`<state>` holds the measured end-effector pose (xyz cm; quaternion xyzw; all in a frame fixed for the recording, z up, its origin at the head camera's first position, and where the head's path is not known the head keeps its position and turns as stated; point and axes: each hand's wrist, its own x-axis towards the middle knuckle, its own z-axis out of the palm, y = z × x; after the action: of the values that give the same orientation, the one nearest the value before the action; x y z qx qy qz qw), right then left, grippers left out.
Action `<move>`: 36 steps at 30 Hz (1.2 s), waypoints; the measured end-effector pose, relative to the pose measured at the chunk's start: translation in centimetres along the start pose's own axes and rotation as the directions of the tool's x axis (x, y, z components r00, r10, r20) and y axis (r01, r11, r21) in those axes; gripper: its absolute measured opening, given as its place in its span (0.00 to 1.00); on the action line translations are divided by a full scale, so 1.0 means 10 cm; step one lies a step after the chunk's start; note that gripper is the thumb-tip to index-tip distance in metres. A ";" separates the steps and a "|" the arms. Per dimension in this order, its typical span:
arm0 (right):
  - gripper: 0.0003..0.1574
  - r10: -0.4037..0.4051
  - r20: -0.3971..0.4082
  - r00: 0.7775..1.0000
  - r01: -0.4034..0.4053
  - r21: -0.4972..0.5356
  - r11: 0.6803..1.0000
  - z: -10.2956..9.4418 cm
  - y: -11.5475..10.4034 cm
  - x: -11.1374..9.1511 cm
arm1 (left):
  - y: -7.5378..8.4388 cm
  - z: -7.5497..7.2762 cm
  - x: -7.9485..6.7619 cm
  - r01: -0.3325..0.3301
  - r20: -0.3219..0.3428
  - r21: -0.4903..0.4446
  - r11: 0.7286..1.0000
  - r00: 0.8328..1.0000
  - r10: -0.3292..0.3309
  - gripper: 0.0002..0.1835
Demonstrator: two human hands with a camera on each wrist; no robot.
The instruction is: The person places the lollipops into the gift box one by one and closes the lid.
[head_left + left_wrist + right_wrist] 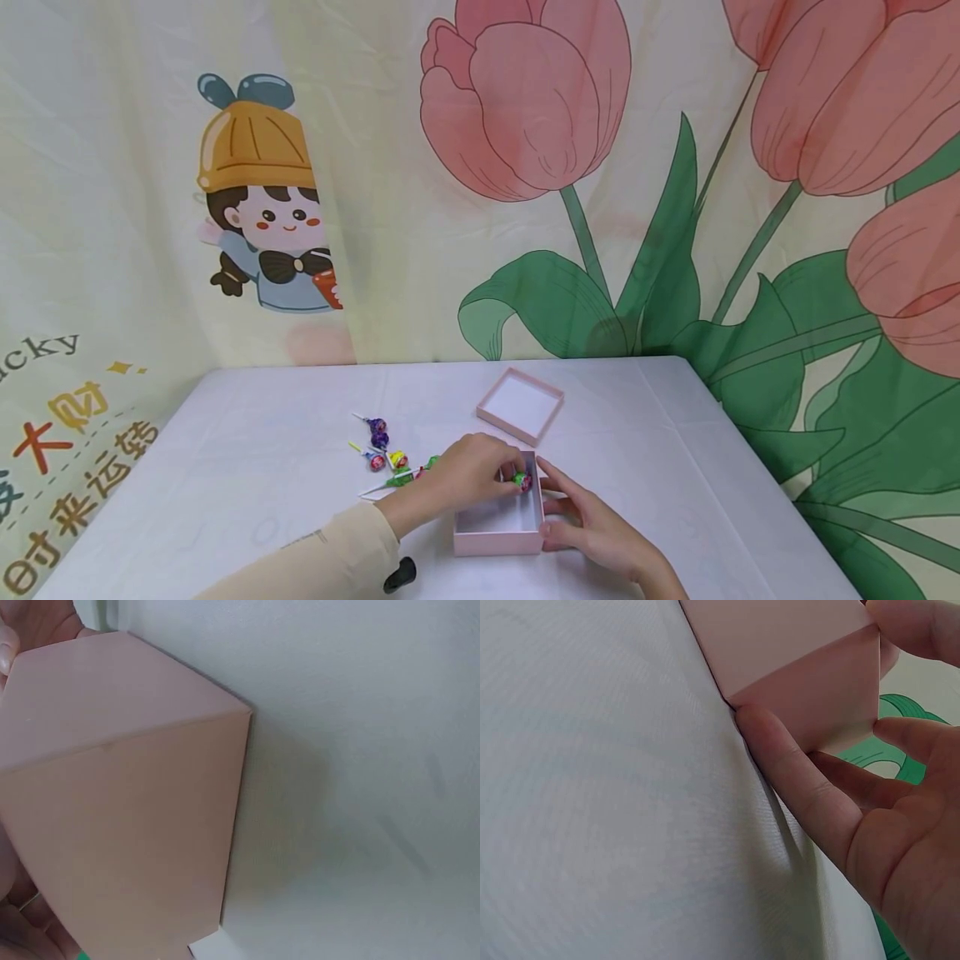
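In the head view, my left hand (480,468) reaches over an open pink box (498,544) and pinches a green-wrapped lollipop (522,481) inside it, near the right wall. The left fingers partly hide the candy and its stick. My right hand (592,521) rests against the box's right side, thumb near the front corner and a finger stretched along the wall to the back. The right wrist view shows those fingertips touching the pink side (810,690). In the left wrist view the box's outer walls (127,832) fill the left half, and the lollipop is hidden.
Several lollipops lie left of the box, among them purple (379,438), blue-and-red (375,461), yellow (398,459) and green (400,477) ones. The pink-edged lid (520,404) lies behind the box. A small black object (400,575) shows beside the left sleeve (330,554).
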<state>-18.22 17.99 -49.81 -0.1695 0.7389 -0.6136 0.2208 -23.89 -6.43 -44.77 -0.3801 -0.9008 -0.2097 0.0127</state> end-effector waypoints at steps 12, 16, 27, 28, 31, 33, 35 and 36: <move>0.52 0.008 0.002 1.000 -0.008 0.009 1.000 0.01 0.01 0.02 | -0.01 0.13 0.01 -0.007 -0.007 -0.012 1.000 1.000 0.007 0.07; 0.53 0.008 0.001 1.000 -0.008 0.009 1.000 0.00 0.01 0.02 | -0.01 0.15 0.02 0.002 -0.007 0.001 1.000 1.000 -0.002 0.06; 0.53 0.010 -0.002 1.000 -0.010 0.004 1.000 0.01 0.00 0.03 | -0.02 0.23 -0.01 0.019 -0.045 -0.020 1.000 0.999 -0.019 0.06; 0.53 0.013 -0.004 1.000 -0.013 0.003 1.000 0.01 0.00 0.03 | -0.02 0.25 -0.01 0.022 -0.045 -0.019 1.000 0.999 -0.022 0.06; 0.53 0.017 -0.005 1.000 -0.017 0.001 1.000 0.01 0.00 0.03 | -0.02 0.26 0.00 0.022 -0.040 -0.015 1.000 0.999 -0.023 0.06; 0.53 0.016 -0.007 1.000 -0.016 -0.002 1.000 0.01 0.00 0.03 | -0.02 0.27 0.00 0.023 -0.034 -0.008 1.000 0.999 -0.023 0.06; 0.53 0.010 -0.005 1.000 -0.010 -0.002 1.000 0.01 -0.01 0.03 | -0.01 0.27 0.01 0.023 -0.029 -0.005 1.000 0.999 -0.023 0.06; 0.53 0.008 -0.004 1.000 -0.008 0.000 1.000 0.01 -0.01 0.03 | 0.00 0.27 0.01 0.023 -0.028 -0.003 1.000 0.999 -0.023 0.06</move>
<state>-18.41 17.74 -49.77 -0.1652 0.7400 -0.6131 0.2218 -23.62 -5.35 -47.19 -0.3666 -0.9046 -0.2163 0.0226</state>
